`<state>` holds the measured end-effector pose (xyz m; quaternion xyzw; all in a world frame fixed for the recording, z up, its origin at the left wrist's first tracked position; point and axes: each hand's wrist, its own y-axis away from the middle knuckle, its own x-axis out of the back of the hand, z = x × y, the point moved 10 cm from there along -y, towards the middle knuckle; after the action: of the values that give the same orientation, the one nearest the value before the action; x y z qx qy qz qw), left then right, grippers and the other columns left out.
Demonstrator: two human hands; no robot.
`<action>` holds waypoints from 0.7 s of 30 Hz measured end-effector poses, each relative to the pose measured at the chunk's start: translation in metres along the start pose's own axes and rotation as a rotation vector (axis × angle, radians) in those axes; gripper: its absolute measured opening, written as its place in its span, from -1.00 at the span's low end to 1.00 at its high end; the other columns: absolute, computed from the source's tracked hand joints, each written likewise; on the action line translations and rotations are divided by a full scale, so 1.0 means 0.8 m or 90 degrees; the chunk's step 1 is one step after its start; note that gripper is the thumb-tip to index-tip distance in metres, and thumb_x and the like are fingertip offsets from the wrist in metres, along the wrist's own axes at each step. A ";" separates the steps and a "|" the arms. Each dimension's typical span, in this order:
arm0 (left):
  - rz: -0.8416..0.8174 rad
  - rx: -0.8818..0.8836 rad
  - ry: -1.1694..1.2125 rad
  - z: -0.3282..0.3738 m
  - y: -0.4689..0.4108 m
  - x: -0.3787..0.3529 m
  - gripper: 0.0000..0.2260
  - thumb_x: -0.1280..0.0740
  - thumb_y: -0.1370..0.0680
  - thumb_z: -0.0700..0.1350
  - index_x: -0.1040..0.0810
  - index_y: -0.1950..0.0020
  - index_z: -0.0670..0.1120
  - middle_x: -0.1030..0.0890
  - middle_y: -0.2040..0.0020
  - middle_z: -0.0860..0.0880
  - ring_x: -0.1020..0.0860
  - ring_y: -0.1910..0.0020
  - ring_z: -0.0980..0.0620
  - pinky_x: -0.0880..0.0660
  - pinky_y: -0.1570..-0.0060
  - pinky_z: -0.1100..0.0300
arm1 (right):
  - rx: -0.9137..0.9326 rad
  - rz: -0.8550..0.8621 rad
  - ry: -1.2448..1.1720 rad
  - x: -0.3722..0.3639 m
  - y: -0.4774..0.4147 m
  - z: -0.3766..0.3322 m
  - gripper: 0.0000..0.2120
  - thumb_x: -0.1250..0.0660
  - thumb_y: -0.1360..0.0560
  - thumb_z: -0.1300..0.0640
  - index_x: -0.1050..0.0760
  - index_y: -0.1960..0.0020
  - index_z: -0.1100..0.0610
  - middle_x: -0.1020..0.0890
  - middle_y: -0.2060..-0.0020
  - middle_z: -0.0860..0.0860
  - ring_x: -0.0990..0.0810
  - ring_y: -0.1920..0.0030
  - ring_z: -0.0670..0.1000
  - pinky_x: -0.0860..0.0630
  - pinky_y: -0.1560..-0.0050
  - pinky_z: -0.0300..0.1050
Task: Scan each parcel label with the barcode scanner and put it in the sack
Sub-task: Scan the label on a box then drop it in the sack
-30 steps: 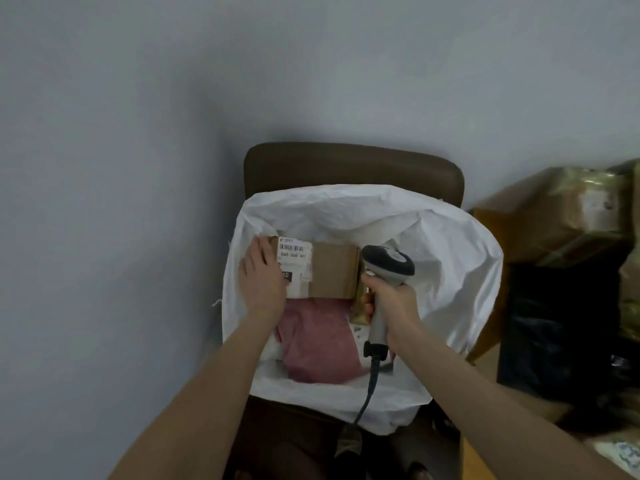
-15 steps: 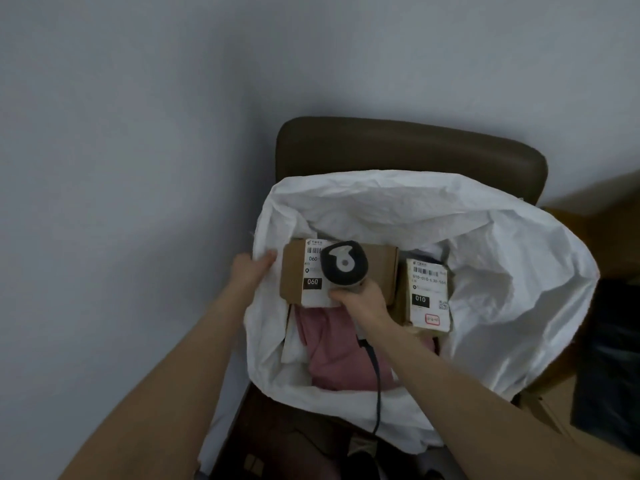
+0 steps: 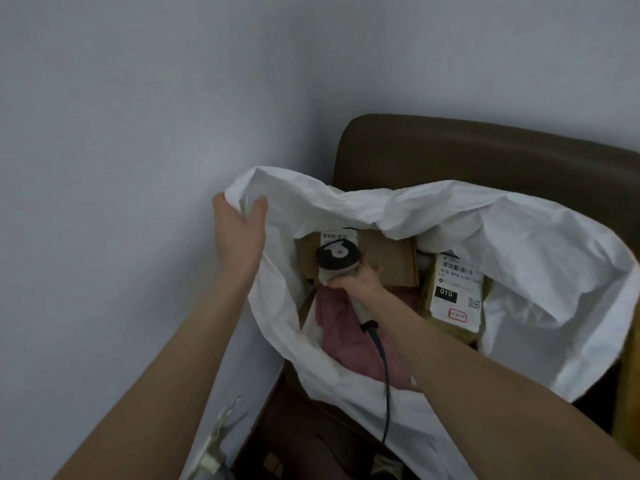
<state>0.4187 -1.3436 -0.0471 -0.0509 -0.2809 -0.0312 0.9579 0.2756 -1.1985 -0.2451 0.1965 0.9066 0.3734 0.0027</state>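
Far left, against the grey wall: left hand pinching the rim of the white sack, thumb on the near side and fingers curled over the fabric, holding the mouth open and up.

Just right of that, inside the mouth: barcode scanner, head down, directly over the white label of a brown cardboard parcel. Touching or hovering, cannot tell. No beam visible, so no saying whether a read is happening.

Right hand wrapped tight round the scanner handle, fingers fully curled; dark cable trailing from the handle toward the near edge of the sack.

Near side of the brown parcel: pink soft parcel lying lower in the sack, label not visible.

Further right: taped parcel upright, label facing up, "010" readable, just beside the brown one.

Behind the sack, far right: dark brown chair back.

Judged progress: well under way – at least three parcels already in the sack. Brown one probably the current item, scan either in hand or being redone inside the sack. No unscanned parcels visible outside the sack – count left cannot be told from here.
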 end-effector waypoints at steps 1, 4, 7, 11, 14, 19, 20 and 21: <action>-0.026 -0.026 -0.081 -0.002 0.006 -0.002 -0.43 -0.38 -0.52 -0.05 -0.27 -0.44 -0.19 -0.41 -0.28 -0.11 -0.42 -0.24 -0.07 -0.27 -0.07 0.39 | -0.004 0.003 -0.010 0.003 0.004 -0.002 -0.19 -0.48 -0.43 0.01 -0.16 -0.53 0.19 -0.24 -0.51 0.09 -0.03 -0.56 0.11 0.30 -0.51 0.05; 0.015 -0.288 -0.394 0.040 0.045 -0.008 -0.27 -0.40 -0.45 -0.09 -0.14 -0.52 -0.22 -0.29 -0.41 -0.27 -0.29 -0.38 -0.22 -0.24 -0.37 -0.01 | -0.037 0.026 -0.091 0.024 0.030 0.007 -0.38 -0.49 -0.42 0.21 -0.35 -0.41 0.28 -0.47 -0.35 0.17 -0.42 -0.37 0.16 -0.30 -0.44 0.05; -0.037 -0.549 -0.407 0.081 0.114 -0.066 -0.51 -0.27 -0.43 -0.24 -0.40 -0.37 -0.21 -0.44 -0.31 -0.26 -0.36 -0.34 -0.21 -0.30 -0.35 -0.12 | -0.059 0.087 -0.138 0.048 0.058 0.022 -0.51 -0.47 -0.40 0.33 -0.44 -0.29 0.35 -0.56 -0.22 0.21 -0.53 -0.25 0.17 -0.45 -0.32 0.05; -0.403 -0.437 -0.440 0.018 0.172 -0.172 -0.56 -0.29 -0.47 -0.31 -0.43 -0.36 -0.19 -0.47 -0.27 -0.20 -0.50 -0.20 -0.19 -0.53 0.00 0.00 | -0.055 0.175 -0.189 0.085 0.092 0.038 -0.72 -0.39 -0.42 0.40 -0.51 -0.12 0.29 -0.60 -0.02 0.18 -0.58 -0.07 0.17 -0.53 -0.07 -0.03; -0.541 -0.434 -0.608 -0.044 0.216 -0.230 -0.39 -0.19 -0.58 -0.24 -0.01 -0.58 -0.12 -0.05 -0.57 -0.13 -0.05 -0.54 -0.16 -0.07 -0.48 -0.08 | -0.047 0.232 -0.164 0.120 0.117 0.055 -0.82 -0.38 -0.40 0.37 -0.51 0.04 0.20 -0.61 0.16 0.15 -0.55 0.13 0.09 -0.49 0.06 -0.04; -0.535 -0.416 -0.664 -0.087 0.181 -0.263 -0.48 -0.07 -0.65 -0.17 -0.01 -0.58 0.08 0.06 -0.59 -0.02 0.05 -0.56 -0.16 0.03 -0.47 -0.19 | -0.072 0.244 -0.211 0.139 0.109 0.082 -0.80 -0.39 -0.40 0.33 -0.50 -0.01 0.25 -0.56 0.23 0.14 -0.58 0.11 0.17 -0.55 0.02 0.09; -0.525 -0.394 -0.665 -0.095 0.166 -0.260 -0.50 -0.05 -0.66 -0.16 -0.03 -0.57 0.11 0.03 -0.59 -0.02 0.01 -0.55 -0.18 -0.04 -0.45 -0.19 | -0.077 0.234 -0.217 0.136 0.107 0.080 -0.75 -0.39 -0.39 0.32 -0.50 -0.05 0.25 -0.58 0.18 0.17 -0.59 0.08 0.18 -0.58 -0.02 0.10; -0.521 -0.369 -0.667 -0.104 0.156 -0.257 -0.51 -0.04 -0.67 -0.15 -0.04 -0.57 0.14 0.02 -0.59 -0.02 -0.01 -0.54 -0.20 -0.09 -0.44 -0.19 | -0.078 0.224 -0.226 0.131 0.104 0.079 -0.71 -0.40 -0.39 0.32 -0.49 -0.09 0.24 -0.60 0.12 0.19 -0.61 0.03 0.19 -0.59 -0.07 0.13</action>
<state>0.3012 -1.2227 -0.2380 -0.2016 -0.6800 -0.4320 0.5571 0.2177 -1.0642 -0.2194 0.4131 0.8194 0.3823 0.1085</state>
